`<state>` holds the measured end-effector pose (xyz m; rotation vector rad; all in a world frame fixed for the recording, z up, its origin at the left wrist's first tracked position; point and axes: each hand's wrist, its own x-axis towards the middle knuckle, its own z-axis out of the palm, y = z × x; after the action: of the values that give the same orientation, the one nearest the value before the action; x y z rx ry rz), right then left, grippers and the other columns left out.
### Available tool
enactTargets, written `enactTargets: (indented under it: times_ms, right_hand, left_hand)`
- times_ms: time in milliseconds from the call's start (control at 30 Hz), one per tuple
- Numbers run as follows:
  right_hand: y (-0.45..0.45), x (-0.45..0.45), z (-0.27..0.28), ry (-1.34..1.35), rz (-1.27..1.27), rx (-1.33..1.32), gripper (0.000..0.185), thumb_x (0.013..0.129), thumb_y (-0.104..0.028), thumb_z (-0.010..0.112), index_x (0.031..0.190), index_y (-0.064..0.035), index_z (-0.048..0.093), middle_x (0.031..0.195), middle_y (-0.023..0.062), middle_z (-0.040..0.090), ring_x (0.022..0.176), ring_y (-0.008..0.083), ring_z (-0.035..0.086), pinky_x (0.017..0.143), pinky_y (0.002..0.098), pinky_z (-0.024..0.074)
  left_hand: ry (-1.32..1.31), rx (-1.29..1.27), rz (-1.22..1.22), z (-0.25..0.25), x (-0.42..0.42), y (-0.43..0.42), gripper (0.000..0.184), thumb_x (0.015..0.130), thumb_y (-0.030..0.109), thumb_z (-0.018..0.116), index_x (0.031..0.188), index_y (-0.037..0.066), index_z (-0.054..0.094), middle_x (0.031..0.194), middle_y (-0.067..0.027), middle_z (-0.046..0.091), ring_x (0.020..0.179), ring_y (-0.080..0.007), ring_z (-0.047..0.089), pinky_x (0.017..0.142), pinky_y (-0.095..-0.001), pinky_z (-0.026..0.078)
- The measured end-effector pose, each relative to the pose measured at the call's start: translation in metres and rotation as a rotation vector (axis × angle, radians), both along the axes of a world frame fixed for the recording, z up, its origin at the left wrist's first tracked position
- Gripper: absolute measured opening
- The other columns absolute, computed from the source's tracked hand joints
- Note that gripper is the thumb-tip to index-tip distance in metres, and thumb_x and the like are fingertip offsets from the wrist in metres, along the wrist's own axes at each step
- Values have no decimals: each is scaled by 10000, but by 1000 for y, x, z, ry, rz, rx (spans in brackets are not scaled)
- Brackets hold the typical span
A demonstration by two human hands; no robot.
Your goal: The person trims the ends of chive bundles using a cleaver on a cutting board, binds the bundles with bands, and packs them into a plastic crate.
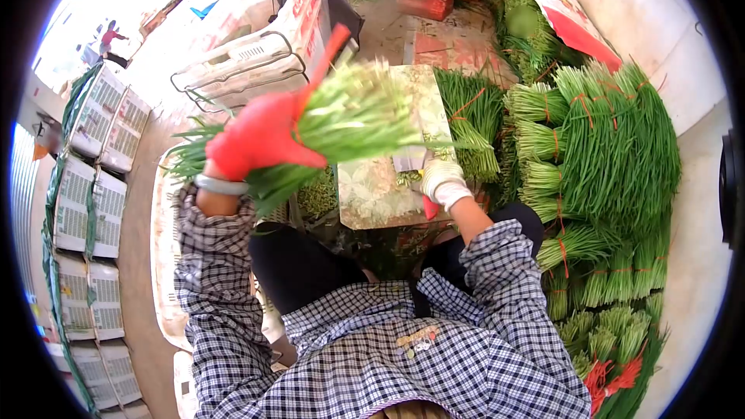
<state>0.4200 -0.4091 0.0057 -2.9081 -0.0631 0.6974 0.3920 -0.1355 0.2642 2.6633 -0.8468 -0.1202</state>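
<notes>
Green stalks (pixel 361 112) lie within curled left fingers (pixel 306 157) — right fingers (pixel 441 175) clasp a knife (pixel 410 159).

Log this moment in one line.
red-gloved left hand: grips green stalk bundle; white-gloved right hand: holds red-handled metal blade at pale rectangular board; tied green bundles: stacked right

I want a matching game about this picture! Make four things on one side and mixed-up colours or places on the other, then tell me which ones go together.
Things:
1. left hand
2. right hand
3. blurry bunch of chives
4. loose red ties

Colours, places and states:
A. being held
B. wears white
C. near the bottom right of the picture
D. wears red

Right pairs: 1-D, 2-B, 3-A, 4-C
</notes>
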Motion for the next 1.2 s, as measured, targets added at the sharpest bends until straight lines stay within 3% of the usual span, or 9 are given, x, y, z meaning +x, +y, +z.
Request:
enactTargets:
  times_ms: [100,167,300,467,600,700,933,1000,1200]
  right_hand:
    - [-2,-1,-30,-82,-65,57,880,763,-398,700,1434,17,312,1155,265,617,1064,350,620,894,424,500]
    - [-7,-17,0,-149,-287,317,725,756,-255,700,1372,0,414,1075,231,655,987,323,648,840,413,507]
    - [-23,-13,-51,-208,-457,851,558,748,-216,664,1268,-55,541,1012,220,659,921,355,641,820,413,504]
    - [-20,-64,-16,-427,-601,1210,465,832,-93,614,1282,-33,515,965,131,655,800,186,616,740,305,501]
    - [-14,-76,-6,-506,-674,1403,415,849,-13,586,1258,-28,518,895,37,640,694,156,584,649,290,494]
    - [-20,-83,15,-440,-734,1459,391,857,2,577,1243,-31,521,845,20,617,619,119,546,571,267,472]
    - [-21,-84,18,-380,-790,1536,337,860,-1,573,1192,-34,528,770,15,572,538,79,484,486,236,427]
    - [-19,-85,22,-346,-786,1519,347,857,-4,571,1201,-32,527,776,15,577,541,73,482,488,234,425]
    - [-14,-84,17,-307,-747,1474,391,848,-20,596,1233,-27,531,801,14,598,570,56,481,505,226,414]
  left_hand:
    - [272,-12,-23,-60,18,-6,877,592,382,865,1278,-27,502,1032,-167,672,948,-314,643,842,-377,487]
    - [467,-157,-91,-123,31,4,923,641,441,807,1392,70,419,1123,-190,650,1057,-322,619,912,-390,465]
    - [464,-133,171,-211,43,21,921,755,400,752,1456,7,301,1245,-244,576,1170,-349,556,990,-379,423]
    - [204,-225,226,-195,37,11,850,787,412,722,1445,35,339,1303,-228,540,1221,-382,503,1036,-408,389]
    - [-321,22,20,-194,3,-32,695,760,320,734,1370,113,474,1413,-136,457,1341,-371,361,1104,-450,311]
    - [-428,92,-203,-219,-20,-39,396,741,201,706,1126,137,639,1378,-98,493,1339,-338,378,1094,-493,321]
    - [-215,-79,-232,-217,-42,-6,231,755,113,648,985,94,653,1011,-99,656,1018,-280,609,1060,-470,370]
    - [159,333,-291,-209,-43,6,198,784,129,625,969,64,651,898,-106,653,907,-241,632,1066,-412,369]
    - [418,42,-370,-148,-29,11,812,731,247,702,1439,58,354,1119,-189,616,1045,-347,571,1005,-424,387]
